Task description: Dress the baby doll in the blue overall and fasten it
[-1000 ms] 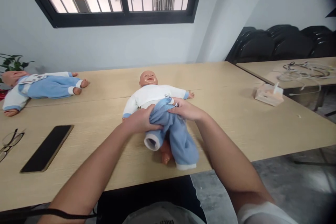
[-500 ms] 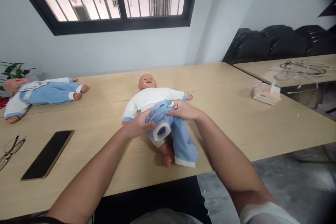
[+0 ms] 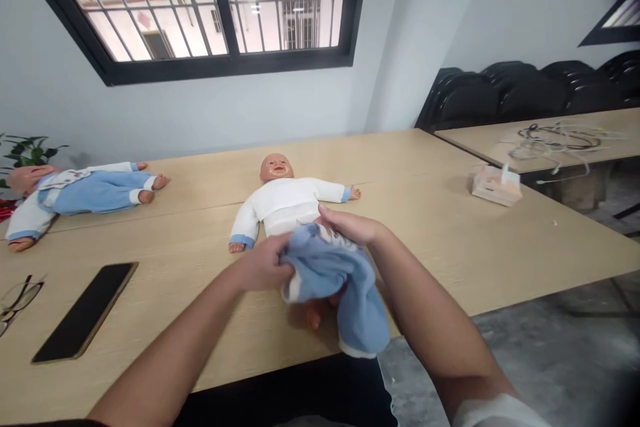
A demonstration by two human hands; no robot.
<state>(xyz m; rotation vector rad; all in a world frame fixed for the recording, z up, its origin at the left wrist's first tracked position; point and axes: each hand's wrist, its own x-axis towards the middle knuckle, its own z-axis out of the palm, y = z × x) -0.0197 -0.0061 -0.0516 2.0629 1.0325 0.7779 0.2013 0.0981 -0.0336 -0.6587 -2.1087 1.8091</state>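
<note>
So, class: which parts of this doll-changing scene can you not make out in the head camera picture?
- Doll: hips and most of the legs are hidden by the blue trousers and both hands.
- Left hand: fingers buried in the cloth.
- Right hand: fingers partly hidden by the cloth, which is motion-blurred.
- Second doll: its head is cut by the left edge.
- Glasses: cut by the left edge.

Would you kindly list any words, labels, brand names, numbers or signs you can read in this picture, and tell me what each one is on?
No text can be read.
Bib of the far doll: dark marks, too small and blurred to read.
Blue trousers, gripped by the left hand and right hand: no print shows.
Phone: screen dark, blank.
Tissue box: nothing legible.
</note>
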